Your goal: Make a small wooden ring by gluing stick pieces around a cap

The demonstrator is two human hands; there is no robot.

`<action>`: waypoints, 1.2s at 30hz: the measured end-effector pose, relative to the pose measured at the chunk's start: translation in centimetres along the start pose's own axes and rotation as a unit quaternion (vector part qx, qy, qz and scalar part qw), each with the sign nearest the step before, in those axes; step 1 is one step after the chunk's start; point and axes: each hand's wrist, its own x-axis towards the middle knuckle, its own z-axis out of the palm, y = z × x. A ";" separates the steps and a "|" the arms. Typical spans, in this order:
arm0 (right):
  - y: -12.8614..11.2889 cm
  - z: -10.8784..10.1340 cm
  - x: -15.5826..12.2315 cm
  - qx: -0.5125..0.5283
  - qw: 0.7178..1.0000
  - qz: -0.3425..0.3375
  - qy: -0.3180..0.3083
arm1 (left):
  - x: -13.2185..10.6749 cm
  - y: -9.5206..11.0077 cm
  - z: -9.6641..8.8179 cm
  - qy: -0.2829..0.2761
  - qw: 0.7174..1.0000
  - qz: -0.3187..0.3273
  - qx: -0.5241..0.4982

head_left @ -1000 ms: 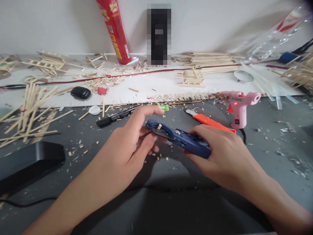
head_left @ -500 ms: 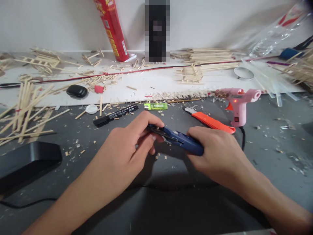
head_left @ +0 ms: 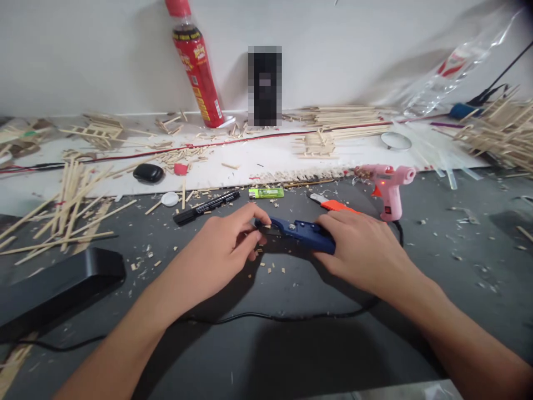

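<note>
Both of my hands are on a blue, pliers-like hand tool (head_left: 308, 235) held above the grey table. My right hand (head_left: 360, 241) wraps round its right end. My left hand (head_left: 227, 239) pinches the tool's dark left end between thumb and forefinger. A tiny pale wood bit (head_left: 267, 226) shows beside the left forefinger; I cannot tell whether it is gripped. Small wood chips (head_left: 270, 270) lie on the table below. Behind the hands are a green lighter (head_left: 266, 193), a black marker (head_left: 207, 207) and an orange utility knife (head_left: 338, 206), partly hidden by my right hand.
A pink glue gun (head_left: 391, 194), its light on, stands at right. Wooden sticks (head_left: 75, 205) and a black box-shaped object (head_left: 62, 289) lie left. A red bottle (head_left: 200, 78) and small stick frame (head_left: 318, 143) are behind. A black cable (head_left: 270, 318) crosses in front.
The camera view has tilted up, showing more of the wall and bottle. The blue tool has turned slightly and shows a wider gap between its parts. Both hands keep hold of it.
</note>
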 end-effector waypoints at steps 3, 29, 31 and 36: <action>1.1 -0.1 -0.4 -0.033 0.998 -0.049 0.012 | -0.2 0.0 -0.3 -0.032 0.999 0.007 0.040; -3.5 -4.0 8.9 0.065 0.997 0.047 0.000 | 9.5 -6.2 -13.7 0.182 0.950 -0.116 0.226; -4.9 -3.8 12.7 0.071 0.997 0.034 0.020 | 11.2 -6.9 -14.7 0.183 0.946 -0.119 0.240; -8.0 -0.8 20.5 0.078 0.995 0.040 0.052 | 10.5 -5.8 -13.6 0.233 0.938 -0.107 0.232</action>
